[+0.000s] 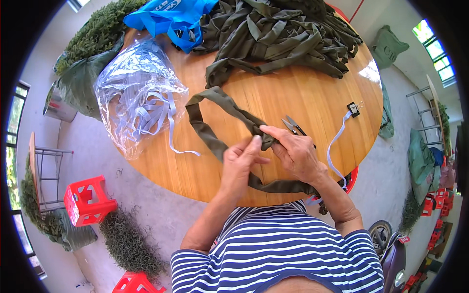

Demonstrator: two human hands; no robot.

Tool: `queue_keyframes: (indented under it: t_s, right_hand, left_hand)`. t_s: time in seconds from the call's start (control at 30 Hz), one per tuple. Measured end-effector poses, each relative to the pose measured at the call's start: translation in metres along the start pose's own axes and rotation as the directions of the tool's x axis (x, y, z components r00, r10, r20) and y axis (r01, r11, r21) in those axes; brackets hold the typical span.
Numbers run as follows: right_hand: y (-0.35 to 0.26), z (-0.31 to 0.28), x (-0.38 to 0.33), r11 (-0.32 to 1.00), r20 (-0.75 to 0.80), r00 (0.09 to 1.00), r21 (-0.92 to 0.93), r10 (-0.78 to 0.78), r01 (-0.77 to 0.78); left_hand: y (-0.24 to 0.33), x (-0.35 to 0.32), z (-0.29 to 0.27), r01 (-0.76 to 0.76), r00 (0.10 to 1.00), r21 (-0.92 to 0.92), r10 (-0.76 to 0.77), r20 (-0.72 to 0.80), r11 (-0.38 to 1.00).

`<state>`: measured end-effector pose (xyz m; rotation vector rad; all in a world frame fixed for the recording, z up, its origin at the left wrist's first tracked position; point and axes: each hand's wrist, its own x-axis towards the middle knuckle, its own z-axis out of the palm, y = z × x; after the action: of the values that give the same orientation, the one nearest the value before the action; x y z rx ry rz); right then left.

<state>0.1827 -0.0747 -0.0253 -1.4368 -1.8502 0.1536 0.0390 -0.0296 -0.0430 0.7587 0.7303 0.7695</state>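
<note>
A long olive-green fabric strap (207, 137) lies in a loop on the round wooden table, its bunched end raised between my hands. My right hand (299, 155) pinches that end between thumb and fingers. Close beside it, my left hand (240, 163) is closed at the lower side of the same end, thumb against the cloth. Just beyond my right hand lie small thread snips (294, 125), blades pointing away and partly hidden by the hand. A large heap of olive-green straps (288, 39) covers the table's far side.
A clear plastic bag (139, 97) of pale ribbon sits at the left, beside a blue bag (171, 19). On the right, a black clip (353, 109) holds a pale ribbon (333, 141) hanging over the edge. Red stools (90, 200) and greenery (132, 244) stand on the floor.
</note>
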Motion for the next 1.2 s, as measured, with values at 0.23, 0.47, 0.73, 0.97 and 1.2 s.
queue_keyframes:
  t_s: [0.23,0.47,0.73,0.97,1.2]
  right_hand:
    - [-0.019,-0.011,-0.006,0.989,0.08,0.987,0.035,0.141,-0.144]
    - [-0.014,-0.015,-0.009,0.957,0.172,0.946,0.05,0.275,-0.287]
    - [-0.023,-0.019,-0.014,0.962,0.197,0.949,0.069,0.248,-0.266]
    - [-0.009,-0.064,-0.039,0.871,0.556,0.718,-0.021,0.419,-0.491]
    - [-0.024,-0.04,-0.01,0.913,0.186,0.922,0.174,0.339,-0.37]
  left_hand:
    - [0.016,0.018,-0.015,-0.204,0.978,-0.081,0.199,-0.062,0.976]
    - [0.005,0.002,-0.013,0.016,0.994,0.105,-0.027,0.103,0.994]
    - [0.035,0.017,-0.024,-0.202,0.979,-0.048,0.2,-0.045,0.978]
    - [0.072,0.029,-0.06,-0.418,0.894,-0.089,0.392,-0.217,0.904]
    - [0.053,0.014,-0.026,-0.391,0.913,-0.136,0.365,-0.181,0.91]
